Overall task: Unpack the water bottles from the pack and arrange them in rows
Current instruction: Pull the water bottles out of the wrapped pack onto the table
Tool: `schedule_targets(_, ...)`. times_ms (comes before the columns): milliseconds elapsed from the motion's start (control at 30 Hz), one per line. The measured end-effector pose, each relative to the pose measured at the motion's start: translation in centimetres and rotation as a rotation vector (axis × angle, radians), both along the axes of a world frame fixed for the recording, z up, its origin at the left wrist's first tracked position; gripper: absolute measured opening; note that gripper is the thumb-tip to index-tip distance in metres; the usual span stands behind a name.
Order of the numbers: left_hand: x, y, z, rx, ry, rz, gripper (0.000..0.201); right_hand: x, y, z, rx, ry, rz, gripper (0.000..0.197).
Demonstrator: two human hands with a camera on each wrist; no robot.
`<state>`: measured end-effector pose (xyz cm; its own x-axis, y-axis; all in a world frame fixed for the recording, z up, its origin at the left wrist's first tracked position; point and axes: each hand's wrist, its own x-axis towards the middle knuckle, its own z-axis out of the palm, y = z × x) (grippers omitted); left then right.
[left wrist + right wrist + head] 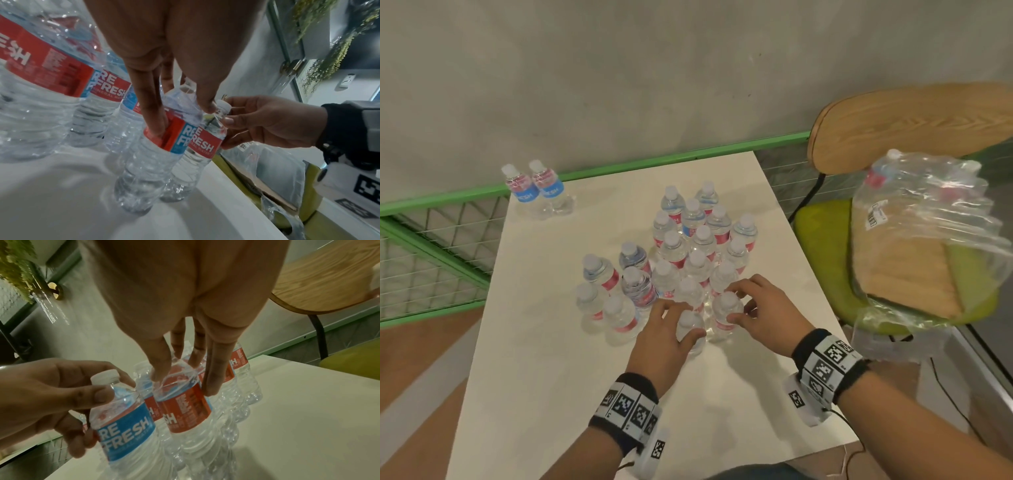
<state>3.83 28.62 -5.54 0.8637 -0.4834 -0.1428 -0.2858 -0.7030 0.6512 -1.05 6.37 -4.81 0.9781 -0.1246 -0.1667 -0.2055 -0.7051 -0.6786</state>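
White table [544,342] against a grey wall, green mesh rail [619,166] behind it. Your left hand [666,330] has thumb and fingers curled round the shoulder of the nearest bottle [690,330], which stands upright on the table. Your right hand [763,313] grips the bottle beside it [726,315] the same way, thumb on the near side, fingers over the far side just under the cap. The two held bottles stand just beside each other; the left wrist view shows their labels almost touching. The right wrist view shows a blue "REFRESH" label on the left-hand bottle, a red one on the right-hand bottle.

Behind them runs the main cluster of bottles [698,240], upright, in rough slanting rows toward the wall. A smaller group [616,291] stands just left of the cluster. Two more bottles [534,186] stand together at the far left corner, well apart from the rest.

Right of the table: a chair [893,130] with a wooden back and green seat. Crumpled clear plastic wrap [935,219] lies on the seat, one bottle [883,171] visible inside its upper end.
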Motion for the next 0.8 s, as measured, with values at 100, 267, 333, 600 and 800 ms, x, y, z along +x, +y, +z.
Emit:
schedule_targets(100, 0.4, 0.0, 1.2, 0.117, -0.045, -0.061, 0.045, -0.3, -1.0, 0.7, 0.004, 0.02, 0.033, 0.049)
schedule_targets(267, 0.6, -1.1, 6.2, 0.065, -0.174, -0.067, 0.054, -2.4, -5.1, 3.1, -0.003, 0.09, 0.015, 0.029)
schedule_targets(333, 0.2, -2.9, 8.9, -0.054, -0.195, -0.111, 0.038, -4.0, -7.3, 4.3, -0.005, 0.144, -0.001, 0.021)
schedule_targets(600, -2.4, -16.6, 8.0, -0.059, 0.098, -0.594, 0.016, -10.6, -19.6, 6.3, -0.027, 0.3, -0.235, 0.018)
schedule_targets(800, -3.1, -31.2, 3.8, -0.02, 0.2, -0.709, 0.017, -10.2, -30.5, 1.3, -0.002, 0.234, -0.618, 0.018)
